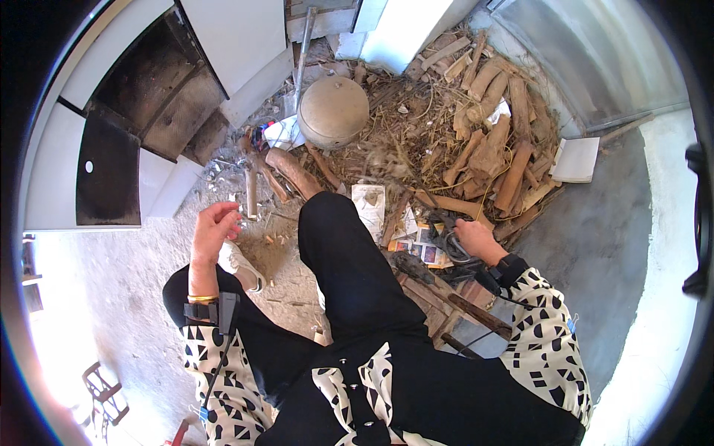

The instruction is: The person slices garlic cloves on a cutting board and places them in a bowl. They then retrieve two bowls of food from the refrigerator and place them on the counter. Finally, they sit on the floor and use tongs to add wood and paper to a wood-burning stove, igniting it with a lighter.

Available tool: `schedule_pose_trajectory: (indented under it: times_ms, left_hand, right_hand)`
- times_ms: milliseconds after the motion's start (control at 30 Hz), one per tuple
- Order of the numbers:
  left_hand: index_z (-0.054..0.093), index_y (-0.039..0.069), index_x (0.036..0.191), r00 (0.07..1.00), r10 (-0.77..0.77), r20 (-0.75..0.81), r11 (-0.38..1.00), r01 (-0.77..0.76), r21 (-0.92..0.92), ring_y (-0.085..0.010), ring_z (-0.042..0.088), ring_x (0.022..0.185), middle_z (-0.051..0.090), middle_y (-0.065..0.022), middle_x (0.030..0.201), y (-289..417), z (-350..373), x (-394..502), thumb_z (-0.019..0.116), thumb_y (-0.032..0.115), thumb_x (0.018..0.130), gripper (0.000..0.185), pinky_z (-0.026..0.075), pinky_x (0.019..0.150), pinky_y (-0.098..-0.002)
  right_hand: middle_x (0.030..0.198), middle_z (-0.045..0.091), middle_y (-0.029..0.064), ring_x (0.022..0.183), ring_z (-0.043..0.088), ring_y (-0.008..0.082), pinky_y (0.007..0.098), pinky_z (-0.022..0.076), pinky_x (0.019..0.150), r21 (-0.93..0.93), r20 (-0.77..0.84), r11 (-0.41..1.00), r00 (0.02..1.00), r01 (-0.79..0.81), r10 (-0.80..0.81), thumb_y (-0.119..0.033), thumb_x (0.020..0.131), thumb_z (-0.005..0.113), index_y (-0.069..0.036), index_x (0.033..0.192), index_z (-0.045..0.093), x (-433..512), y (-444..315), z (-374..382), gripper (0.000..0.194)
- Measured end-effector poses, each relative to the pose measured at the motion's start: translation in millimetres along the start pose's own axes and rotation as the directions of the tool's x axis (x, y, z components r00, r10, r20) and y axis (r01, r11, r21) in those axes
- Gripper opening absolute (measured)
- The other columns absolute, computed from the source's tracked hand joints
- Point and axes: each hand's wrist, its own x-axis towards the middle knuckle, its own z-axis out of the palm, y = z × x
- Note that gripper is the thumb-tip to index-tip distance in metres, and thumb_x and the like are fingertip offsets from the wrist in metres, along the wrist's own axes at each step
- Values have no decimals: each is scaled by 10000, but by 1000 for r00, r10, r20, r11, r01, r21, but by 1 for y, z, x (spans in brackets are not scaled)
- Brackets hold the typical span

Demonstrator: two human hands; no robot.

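Observation:
My left hand [215,228] is raised over the concrete floor at the left, fingers loosely curled, with no object visible in it. At the right, my right hand [474,238] is at a dark metal tool with a looped handle [458,252], possibly tongs; its fingers partly hide the contact. Below that hand are a printed paper sheet [428,251] and charred sticks [415,268]. A booklet with writing [368,205] lies ahead of my knee. A short stick of wood [251,192] is just beyond my left hand.
A heap of split firewood and bark [485,145] fills the upper right. A round lidded metal pot [333,111] sits at upper centre, near a metal pipe [304,56] and a thick log [293,171]. A white pad [575,160] lies right of the heap. Sooty cabinets [162,83] stand at left.

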Motion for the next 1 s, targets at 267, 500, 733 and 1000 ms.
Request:
schedule_pose_trajectory:
  times_ms: [267, 500, 733, 1000]
  left_hand:
    - [666, -4, 1185, 999, 8, 35, 1000, -8, 17, -103, 646, 696, 717, -79, 933, 6, 0, 1, 658, 141, 946, 279, 516, 594, -230]
    - [669, -4, 1179, 1000, 21, 21, 1000, -22, 2, -95, 641, 684, 716, -66, 917, 7, 3, 0, 658, 128, 937, 276, 514, 590, -230]
    - [669, -8, 1171, 1000, 24, 17, 1000, -23, -11, -94, 642, 678, 713, -70, 906, 2, 1, 4, 649, 118, 936, 267, 507, 571, -224]
    - [659, -13, 1165, 1000, -15, -3, 1000, 15, 9, -104, 641, 647, 713, -84, 903, -6, -1, 18, 646, 119, 938, 264, 510, 535, -235]
  right_hand:
    - [1054, 671, 270, 1015, 657, 419, 511, 536, 806, 1, 236, 1000, 972, -3, 3, -395, 836, 636, 40, 1185, 526, 2, -14, -43, 568]
    - [983, 656, 258, 921, 654, 445, 521, 530, 752, -11, 244, 1000, 970, -1, 4, -212, 817, 669, 53, 1149, 494, -14, -25, -18, 460]
    - [870, 608, 338, 877, 601, 528, 563, 453, 716, 310, 22, 945, 993, 106, -118, -149, 753, 674, 48, 1022, 486, -64, 8, 0, 383]
    - [822, 613, 314, 843, 586, 536, 581, 451, 704, 354, -113, 935, 991, -22, 66, -120, 744, 659, -19, 1024, 477, -174, 13, -33, 349]
